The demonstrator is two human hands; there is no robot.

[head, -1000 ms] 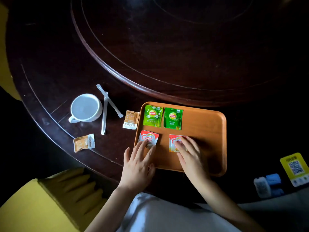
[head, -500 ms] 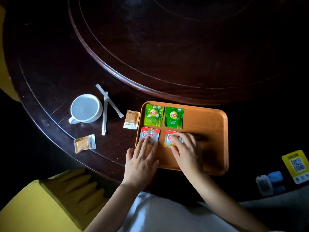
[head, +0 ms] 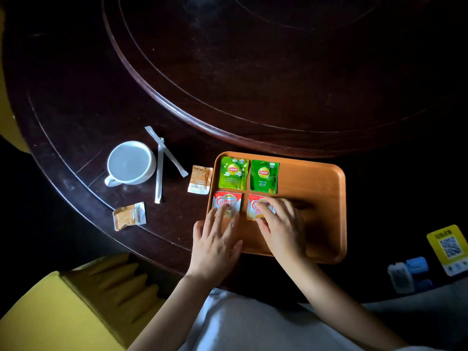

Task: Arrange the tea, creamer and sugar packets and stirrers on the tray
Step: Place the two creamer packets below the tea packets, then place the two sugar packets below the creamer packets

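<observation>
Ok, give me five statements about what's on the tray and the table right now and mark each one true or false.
1. Two green Lipton tea packets lie side by side on the tray. True.
2. Both stirrers are on the tray. False: they lie crossed on the table beside the white cup.
3. The left hand has a fingertip on a red creamer packet. True.
4. The right hand rests on a sugar packet. False: it covers the second creamer packet.
5. Both brown sugar packets are off the tray. True.
</observation>
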